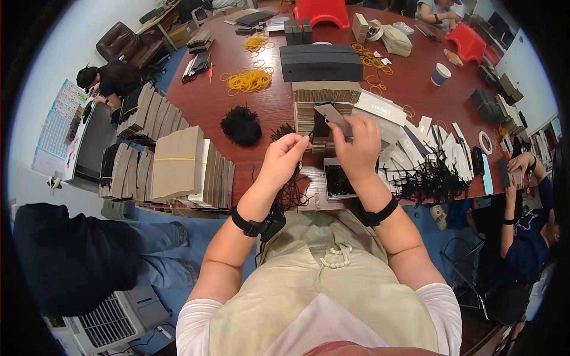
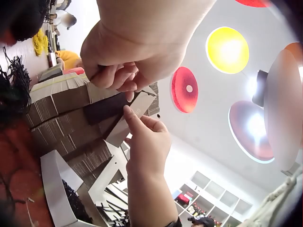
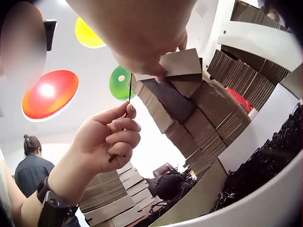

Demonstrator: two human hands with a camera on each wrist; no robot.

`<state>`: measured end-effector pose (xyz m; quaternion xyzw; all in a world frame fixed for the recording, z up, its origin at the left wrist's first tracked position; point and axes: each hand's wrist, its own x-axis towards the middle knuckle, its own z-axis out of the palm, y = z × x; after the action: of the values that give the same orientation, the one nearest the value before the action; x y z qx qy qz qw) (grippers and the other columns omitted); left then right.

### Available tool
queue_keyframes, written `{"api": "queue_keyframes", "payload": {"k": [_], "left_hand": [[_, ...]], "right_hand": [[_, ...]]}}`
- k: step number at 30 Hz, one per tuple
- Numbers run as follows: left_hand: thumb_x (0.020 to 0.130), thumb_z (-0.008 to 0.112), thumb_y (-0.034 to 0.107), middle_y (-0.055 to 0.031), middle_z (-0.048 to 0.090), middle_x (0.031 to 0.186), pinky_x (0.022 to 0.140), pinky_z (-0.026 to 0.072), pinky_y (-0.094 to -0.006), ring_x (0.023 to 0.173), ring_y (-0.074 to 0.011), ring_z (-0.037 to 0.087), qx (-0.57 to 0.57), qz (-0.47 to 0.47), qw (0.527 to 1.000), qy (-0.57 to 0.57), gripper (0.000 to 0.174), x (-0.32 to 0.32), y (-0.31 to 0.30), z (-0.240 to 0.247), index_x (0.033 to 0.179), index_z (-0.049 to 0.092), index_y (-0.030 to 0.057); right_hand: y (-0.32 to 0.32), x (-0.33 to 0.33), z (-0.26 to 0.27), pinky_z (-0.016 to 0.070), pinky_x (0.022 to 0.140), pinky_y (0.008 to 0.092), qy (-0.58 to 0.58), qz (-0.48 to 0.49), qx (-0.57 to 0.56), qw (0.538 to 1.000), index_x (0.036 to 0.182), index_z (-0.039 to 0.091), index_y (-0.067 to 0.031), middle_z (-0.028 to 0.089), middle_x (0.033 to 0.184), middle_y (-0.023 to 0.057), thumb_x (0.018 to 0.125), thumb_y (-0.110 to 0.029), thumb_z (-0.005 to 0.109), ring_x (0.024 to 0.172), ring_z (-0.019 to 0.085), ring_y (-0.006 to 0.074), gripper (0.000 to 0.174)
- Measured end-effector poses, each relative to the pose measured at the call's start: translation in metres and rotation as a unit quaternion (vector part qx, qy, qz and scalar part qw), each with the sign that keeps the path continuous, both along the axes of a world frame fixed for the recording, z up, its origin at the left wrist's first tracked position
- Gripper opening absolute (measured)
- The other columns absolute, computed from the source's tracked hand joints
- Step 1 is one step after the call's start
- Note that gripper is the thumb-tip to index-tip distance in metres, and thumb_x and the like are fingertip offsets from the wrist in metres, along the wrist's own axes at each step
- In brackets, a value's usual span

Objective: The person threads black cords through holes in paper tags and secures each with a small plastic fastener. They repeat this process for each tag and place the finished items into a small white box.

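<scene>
My right hand pinches a small grey card between thumb and fingers, above stacks of cardboard pieces. The card tilts in the left wrist view, held by my right hand. A thin black cord runs up from my left hand toward the card's edge; the thumb and index finger pinch it and the other fingers are curled. In the head view my left hand is just left of the card. A dark piece lies on the stacks below the card.
A black box stands behind the stacks. Bundled cardboard fills the table's left side, with a black ball of cord and yellow bands nearby. An open box of black bits, white strips and black cords lie in front and right.
</scene>
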<state>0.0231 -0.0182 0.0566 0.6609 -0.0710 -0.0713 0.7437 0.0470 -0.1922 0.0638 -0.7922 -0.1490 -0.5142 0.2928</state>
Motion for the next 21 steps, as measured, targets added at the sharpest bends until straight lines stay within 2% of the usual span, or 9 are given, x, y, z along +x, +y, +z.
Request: {"api": "queue_keyframes", "payload": {"k": [3,4,6,9,12,15,16,18,21], "left_hand": [[0.092,0.053,0.021,0.0090,0.042,0.061,0.046,0.0231,-0.0167,0.051,0.0006,0.032,-0.003,-0.015,1.000,-0.004,0.019,-0.004,-0.002,-0.001,0.085,0.059,0.0043],[0.092,0.053,0.022,0.0094,0.040,0.059,0.043,0.0202,-0.0163,0.048,0.0012,0.029,0.000,-0.020,1.000,-0.007,0.019,-0.006,-0.003,-0.001,0.085,0.059,0.0046],[0.092,0.053,0.022,0.0092,0.040,0.059,0.043,0.0205,-0.0165,0.049,0.0010,0.030,0.001,-0.020,1.000,-0.017,0.019,-0.006,-0.003,-0.003,0.085,0.059,0.0045],[0.092,0.053,0.021,0.0089,0.041,0.060,0.043,0.0209,-0.0166,0.049,0.0008,0.030,0.002,-0.019,1.000,-0.020,0.019,-0.008,-0.003,-0.003,0.085,0.059,0.0043],[0.092,0.052,0.021,0.0085,0.041,0.061,0.044,0.0212,-0.0166,0.050,0.0007,0.030,-0.002,-0.017,1.000,-0.025,0.019,-0.010,0.000,-0.002,0.086,0.059,0.0042],[0.093,0.052,0.021,0.0082,0.041,0.061,0.044,0.0216,-0.0163,0.050,0.0006,0.031,-0.005,-0.024,0.999,-0.031,0.019,-0.014,0.003,0.000,0.087,0.059,0.0040],[0.093,0.052,0.021,0.0081,0.041,0.062,0.044,0.0218,-0.0162,0.051,0.0005,0.031,-0.005,-0.028,0.999,-0.032,0.019,-0.016,0.004,0.001,0.087,0.059,0.0039],[0.092,0.052,0.020,0.0079,0.044,0.064,0.051,0.0279,-0.0172,0.057,-0.0007,0.035,-0.014,-0.041,0.999,-0.017,0.019,-0.021,0.006,0.005,0.087,0.060,0.0033],[0.092,0.053,0.019,0.0077,0.046,0.067,0.056,0.0310,-0.0177,0.061,-0.0014,0.036,-0.023,-0.063,0.998,-0.002,0.018,-0.027,0.010,0.008,0.089,0.060,0.0028]], "right_hand": [[-0.007,0.000,-0.002,0.0450,0.064,0.0374,0.026,0.046,-0.016,0.999,0.085,0.057,-0.0034,0.055,0.082,0.0102,0.065,-0.007,0.074,0.074,0.054,0.0284,0.026],[-0.006,-0.001,-0.001,0.0449,0.063,0.0371,0.065,0.055,0.020,0.996,0.083,0.056,-0.0033,0.055,0.082,0.0101,0.065,-0.007,0.073,0.073,0.054,0.0283,0.025],[-0.001,-0.004,0.004,0.0449,0.062,0.0363,0.142,0.073,0.093,0.983,0.081,0.055,-0.0032,0.055,0.082,0.0099,0.065,-0.006,0.072,0.071,0.054,0.0281,0.024],[-0.001,-0.001,0.006,0.0451,0.060,0.0353,0.078,0.047,0.015,0.996,0.078,0.054,-0.0031,0.054,0.080,0.0104,0.066,-0.005,0.071,0.070,0.054,0.0278,0.021],[-0.004,-0.002,0.008,0.0447,0.057,0.0322,0.107,0.068,0.022,0.992,0.080,0.054,-0.0040,0.053,0.079,0.0091,0.068,-0.004,0.069,0.068,0.055,0.0234,0.019],[-0.007,-0.006,0.010,0.0433,0.055,0.0278,0.198,0.187,0.131,0.953,0.081,0.055,-0.0045,0.053,0.077,0.0067,0.069,-0.006,0.070,0.066,0.054,0.0165,0.019],[-0.009,-0.008,0.008,0.0430,0.056,0.0268,0.266,0.248,0.171,0.916,0.081,0.054,-0.0044,0.053,0.077,0.0059,0.070,-0.007,0.071,0.065,0.053,0.0149,0.020],[-0.015,-0.012,0.005,0.0423,0.057,0.0247,0.393,0.359,0.246,0.810,0.081,0.053,-0.0040,0.053,0.075,0.0045,0.070,-0.008,0.072,0.064,0.052,0.0117,0.022],[-0.011,-0.023,0.008,0.0419,0.057,0.0234,0.366,0.361,0.199,0.835,0.080,0.052,-0.0025,0.054,0.074,0.0042,0.071,-0.010,0.072,0.061,0.050,0.0105,0.024]]}}
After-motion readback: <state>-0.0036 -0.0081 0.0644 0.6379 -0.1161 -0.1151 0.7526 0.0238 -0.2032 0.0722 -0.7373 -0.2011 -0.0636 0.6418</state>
